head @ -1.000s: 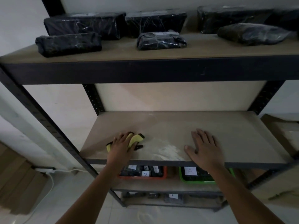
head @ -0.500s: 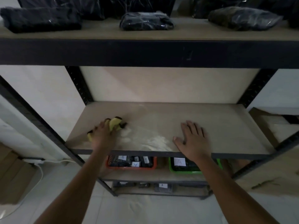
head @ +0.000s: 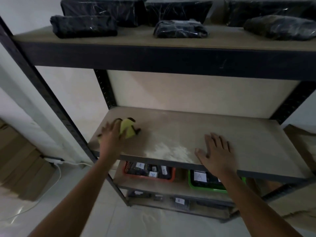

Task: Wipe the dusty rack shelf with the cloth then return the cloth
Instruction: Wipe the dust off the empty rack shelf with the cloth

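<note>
Two hands: both on the middle rack shelf (head: 213, 127), the only bare board in a rack otherwise loaded with goods.
Left hand: the left hand (head: 111, 135) presses the yellow cloth (head: 127, 128) onto the shelf's left end, fingers spread over it; motion blur hides whether they curl round the fabric, so how tightly it is held cannot be told.
Right hand: the right hand (head: 215, 151) lies flat near the front edge, fingers straight and holding nothing, apparently bracing.
What changed: over the past second the cloth has travelled from near the front-left edge towards the back-left of the board, while the right hand has stayed where it was.
Dust: a pale dust patch (head: 168, 149) sits at the front edge between the two hands, clear of the cloth.
Meaning for the task: the stroke has covered the left end only; judging by the patch, the wiping is at an early stage, and the centre and right remain to be done before the cloth can be returned.
Surroundings: black wrapped bundles (head: 83, 26) line the shelf above; a red tray (head: 171, 177) and a green tray (head: 192, 183) of labelled items sit below.
</note>
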